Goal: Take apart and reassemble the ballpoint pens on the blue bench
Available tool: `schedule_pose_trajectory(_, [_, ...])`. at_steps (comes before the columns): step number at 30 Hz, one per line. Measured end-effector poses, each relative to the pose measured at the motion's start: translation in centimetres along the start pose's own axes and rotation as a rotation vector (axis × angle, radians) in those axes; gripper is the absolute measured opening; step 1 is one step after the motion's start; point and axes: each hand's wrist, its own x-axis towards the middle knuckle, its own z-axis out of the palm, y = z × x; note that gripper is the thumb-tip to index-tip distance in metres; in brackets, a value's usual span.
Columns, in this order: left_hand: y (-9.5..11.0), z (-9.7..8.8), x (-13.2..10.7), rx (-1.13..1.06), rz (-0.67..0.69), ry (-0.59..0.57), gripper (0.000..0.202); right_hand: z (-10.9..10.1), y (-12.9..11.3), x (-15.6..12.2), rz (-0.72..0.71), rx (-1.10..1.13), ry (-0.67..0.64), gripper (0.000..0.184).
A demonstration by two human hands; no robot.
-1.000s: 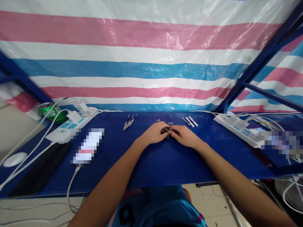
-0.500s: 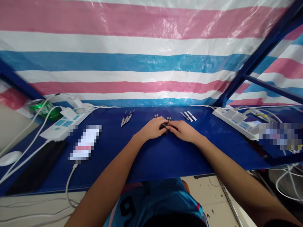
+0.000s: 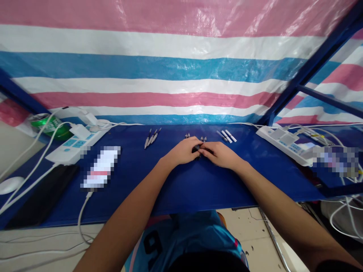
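Observation:
My left hand (image 3: 183, 151) and my right hand (image 3: 219, 154) meet at the middle of the blue table (image 3: 181, 185). Both are closed around a small dark pen-like part (image 3: 197, 148) held between the fingertips. Just behind the hands lie a few short dark parts (image 3: 203, 139). To the left of them lie three slim pen refills (image 3: 152, 136). To the right lie three white tubes (image 3: 227, 136).
A white power strip (image 3: 75, 145) with plugs and cables, a green can (image 3: 47, 124) and a white mouse (image 3: 10, 185) are at the left. A second power strip (image 3: 283, 145) with cables sits at the right. A striped tarp (image 3: 170, 68) hangs behind the table.
The view has tilted down slightly. Both hands stay together at the same spot on the table, fingers working the small dark part.

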Motion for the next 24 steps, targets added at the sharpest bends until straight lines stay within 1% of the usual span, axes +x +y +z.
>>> schedule_pose_trajectory(8, [-0.27, 0.09, -0.08, 0.026, -0.007, 0.016, 0.008, 0.18, 0.02, 0.13, 0.024, 0.026, 0.038, 0.025])
schedule_pose_trajectory(14, [-0.61, 0.32, -0.02, 0.009, -0.056, 0.065, 0.029, 0.34, 0.33, 0.18, 0.036, 0.068, 0.072, 0.021])
schedule_pose_trajectory(19, [-0.73, 0.33, 0.16, 0.011, -0.072, 0.088, 0.033, 0.46, 0.69, 0.23, 0.037, 0.078, 0.112, 0.021])
schedule_pose_trajectory(24, [-0.88, 0.33, 0.1, 0.002, -0.08, 0.098, 0.036, 0.56, 0.77, 0.22, 0.039, 0.062, 0.106, 0.019])
